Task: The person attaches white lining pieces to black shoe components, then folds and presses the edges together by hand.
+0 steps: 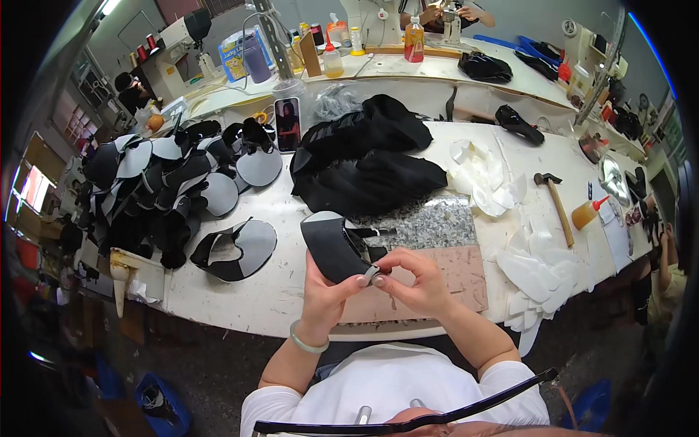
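Note:
Both my hands are closed on a black shoe upper (331,247) with a grey edge, raised over the near side of the worktable. My left hand (324,297) grips its lower left side, thumb along the edge. At its lower right corner, the fingertips of my right hand (416,282) pinch the edge close to the left thumb. A separate black and grey shoe upper (255,247) lies flat to the left. Behind the hands are a speckled stone slab (437,222) and a pinkish board (455,277).
A heap of black and grey uppers (207,164) covers the left side. Stacked black pieces (371,182) lie ahead. On the right are white cut pieces (539,266), a hammer (557,207) and a glue bottle (588,213). A phone (287,125) stands behind. Someone's hands (470,14) work across the bench.

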Available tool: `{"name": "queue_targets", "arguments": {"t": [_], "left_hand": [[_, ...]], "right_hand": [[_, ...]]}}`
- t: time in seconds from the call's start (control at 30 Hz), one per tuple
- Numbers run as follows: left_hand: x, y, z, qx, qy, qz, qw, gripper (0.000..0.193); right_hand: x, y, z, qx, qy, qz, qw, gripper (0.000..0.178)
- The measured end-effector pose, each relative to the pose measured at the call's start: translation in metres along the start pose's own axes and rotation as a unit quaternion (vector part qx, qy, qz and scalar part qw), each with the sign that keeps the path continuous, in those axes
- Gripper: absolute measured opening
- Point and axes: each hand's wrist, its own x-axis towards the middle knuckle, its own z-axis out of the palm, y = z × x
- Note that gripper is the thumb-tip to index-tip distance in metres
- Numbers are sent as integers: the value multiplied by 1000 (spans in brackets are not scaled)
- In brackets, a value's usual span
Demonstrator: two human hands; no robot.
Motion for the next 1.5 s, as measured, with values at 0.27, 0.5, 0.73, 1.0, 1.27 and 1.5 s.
{"name": "queue_targets", "arguments": {"t": [0.27,0.5,0.73,1.0,1.27,1.5], "left_hand": [[-3,1,-5,69,-23,35,997,75],[-3,-3,-6,113,-14,57,992,77],[-6,10,4,-1,-7,-45,999,69],[-14,3,-3,-155,0,-147,977,48],[-20,-9,-13,-151,32,-193,969,41],[1,62,10,528,-22,307,791,32]], "right_hand": [[6,13,-18,328,-157,304,880,21],[13,2,-10,230,-115,306,916,18],[11,-12,-11,66,-130,143,979,14],[8,-16,-10,32,-119,26,992,16],[2,-20,-9,49,-111,38,992,14],[7,-29,-26,32,-230,75,970,14]]}}
